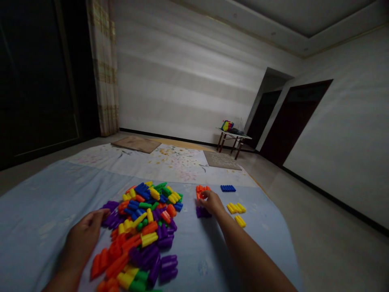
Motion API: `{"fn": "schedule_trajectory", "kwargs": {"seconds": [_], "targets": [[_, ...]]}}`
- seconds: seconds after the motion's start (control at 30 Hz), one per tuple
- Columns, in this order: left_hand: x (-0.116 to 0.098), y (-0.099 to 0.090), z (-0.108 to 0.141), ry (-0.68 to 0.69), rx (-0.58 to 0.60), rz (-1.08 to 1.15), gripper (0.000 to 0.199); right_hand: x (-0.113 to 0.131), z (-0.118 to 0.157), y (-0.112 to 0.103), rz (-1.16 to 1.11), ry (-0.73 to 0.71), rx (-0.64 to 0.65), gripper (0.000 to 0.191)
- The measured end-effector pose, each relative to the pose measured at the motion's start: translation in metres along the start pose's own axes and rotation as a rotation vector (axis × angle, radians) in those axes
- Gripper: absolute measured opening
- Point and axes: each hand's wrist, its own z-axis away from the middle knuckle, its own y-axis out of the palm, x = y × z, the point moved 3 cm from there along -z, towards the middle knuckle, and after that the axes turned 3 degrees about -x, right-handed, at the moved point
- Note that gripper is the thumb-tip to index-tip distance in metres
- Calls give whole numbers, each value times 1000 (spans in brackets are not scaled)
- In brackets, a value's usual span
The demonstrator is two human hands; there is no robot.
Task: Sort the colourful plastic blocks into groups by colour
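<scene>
A large pile of plastic pieces point(142, 239) in orange, purple, yellow, blue and green lies on the light blue cloth point(194, 251). At the pile's left edge my left hand point(86, 231) has its fingers closed against purple pieces point(112, 219). My right hand point(211, 200) reaches right of the pile, its fingers bent over an orange piece point(200, 189). Just below those fingertips lies a purple piece point(203, 212). Farther right sit a blue piece point(227, 188) and yellow pieces point(236, 208), with another yellow piece point(240, 221) nearer me.
Two flat boards, one brown point(136, 144) and one patterned point(222, 160), lie on the far part of the cloth. Beyond, a small table point(234, 133) with a colourful bag point(227, 125) stands near the wall. A curtain point(105, 69) hangs at the left.
</scene>
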Motion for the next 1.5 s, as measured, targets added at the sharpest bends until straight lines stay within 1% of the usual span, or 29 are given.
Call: {"fn": "schedule_trajectory", "kwargs": {"seconds": [0.13, 0.27, 0.4, 0.47, 0.57, 0.63, 0.7, 0.77, 0.83, 0.93, 1.07, 1.27, 1.4, 1.5], "targets": [[0, 1, 0, -4, -5, 11, 43, 9, -4, 10, 37, 0, 34, 24], [-1, 2, 1, -13, 11, 6, 44, 12, -6, 14, 68, 16, 53, 21], [1, 2, 1, -14, 3, -4, 45, 10, -5, 8, 75, 29, 31, 28], [2, 3, 0, -6, 3, -10, 44, 12, -1, 1, 53, 17, -8, 29], [1, 3, 0, 1, -3, -8, 41, 25, 14, -7, -81, -70, -77, 26], [-1, 3, 1, 5, -9, 0, 40, 39, 30, -9, -195, -165, -78, 23], [-4, 2, 3, 6, -8, 8, 39, 54, 49, -7, -260, -248, -14, 21], [-7, 1, 6, 4, -4, 27, 39, 67, 68, -2, -280, -299, 82, 20], [-9, 1, 8, -1, 2, 55, 38, 76, 83, 4, -282, -322, 161, 20], [-10, 0, 10, -1, 12, 81, 38, 82, 95, 11, -290, -320, 201, 21], [-11, 0, 11, -20, 19, 80, 38, 86, 94, 20, -317, -321, 163, 29], [-13, -1, 11, -11, 30, 80, 38, 95, 79, 32, -334, -336, 48, 35], [-6, 2, 8, -21, 19, 99, 39, 99, 70, 42, -342, -293, 64, 42], [-1, 4, 5, -11, 3, 113, 38, 97, 65, 49, -367, -206, 72, 38]]}}
